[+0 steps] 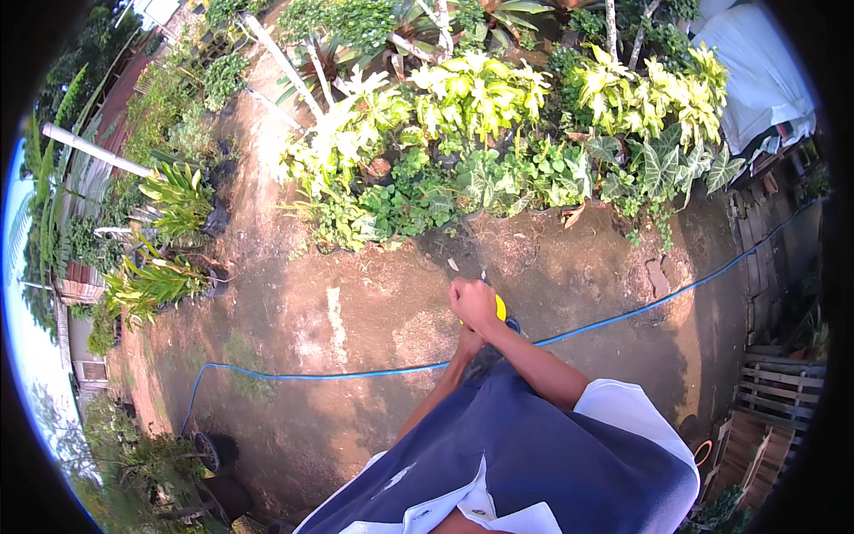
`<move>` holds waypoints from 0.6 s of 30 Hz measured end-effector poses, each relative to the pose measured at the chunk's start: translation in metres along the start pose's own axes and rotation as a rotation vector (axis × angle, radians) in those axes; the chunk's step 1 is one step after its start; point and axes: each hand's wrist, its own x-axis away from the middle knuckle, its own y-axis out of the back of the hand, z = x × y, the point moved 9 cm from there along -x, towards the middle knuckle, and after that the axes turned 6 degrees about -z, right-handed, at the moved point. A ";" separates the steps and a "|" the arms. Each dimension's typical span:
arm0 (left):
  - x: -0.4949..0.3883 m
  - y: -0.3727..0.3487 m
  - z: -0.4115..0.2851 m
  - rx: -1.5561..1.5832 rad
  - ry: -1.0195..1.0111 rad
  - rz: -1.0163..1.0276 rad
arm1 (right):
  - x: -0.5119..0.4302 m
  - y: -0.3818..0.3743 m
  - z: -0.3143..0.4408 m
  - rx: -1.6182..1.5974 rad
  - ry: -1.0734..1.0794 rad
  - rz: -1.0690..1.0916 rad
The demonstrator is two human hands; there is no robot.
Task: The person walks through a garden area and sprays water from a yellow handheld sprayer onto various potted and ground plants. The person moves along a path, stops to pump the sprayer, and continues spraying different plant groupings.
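A yellow hand sprayer (500,308) is held in front of my waist, its small nozzle tip (484,274) pointing toward the plants. My right hand (474,304) is curled into a fist over its top and hides most of it. Lower down, my left hand (470,342) closes around its body, partly covered by my right wrist. Ahead of the nozzle is a bed of potted plants, with yellow-green leafy shrubs (477,90) behind low arrowhead-shaped leaves (660,167).
A blue hose (360,374) runs across the dirt ground behind my hands. Potted plants (160,274) line the left side. Black pots (223,497) stand at lower left. Slatted wooden pallets (780,390) are at right, and a white sheet (754,73) hangs at upper right.
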 end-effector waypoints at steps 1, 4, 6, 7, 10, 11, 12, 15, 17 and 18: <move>-0.001 0.003 0.003 0.035 0.008 -0.001 | 0.007 -0.025 -0.014 0.095 0.023 0.077; 0.000 0.011 0.011 -0.010 0.220 0.030 | 0.009 -0.069 -0.020 0.116 0.068 0.237; 0.006 0.024 0.015 0.006 0.170 -0.095 | 0.002 -0.073 0.016 0.023 0.125 0.341; 0.006 0.028 0.016 0.027 0.167 -0.140 | -0.005 -0.055 0.061 -0.036 0.220 0.350; 0.013 0.036 0.010 0.181 0.168 -0.279 | 0.006 -0.036 0.135 -0.159 0.358 0.432; 0.019 0.041 0.009 0.240 0.179 -0.332 | 0.010 -0.037 0.146 -0.190 0.387 0.473; 0.027 0.047 0.009 0.302 0.189 -0.387 | 0.015 -0.036 0.142 -0.247 0.287 0.489; 0.042 0.049 0.004 0.456 0.181 -0.541 | 0.045 -0.112 0.066 0.025 0.276 0.527; 0.055 0.055 0.003 0.562 0.171 -0.645 | 0.052 -0.128 0.079 0.022 0.378 0.540; 0.062 0.059 0.003 0.604 0.167 -0.689 | 0.061 -0.134 0.085 0.018 0.415 0.562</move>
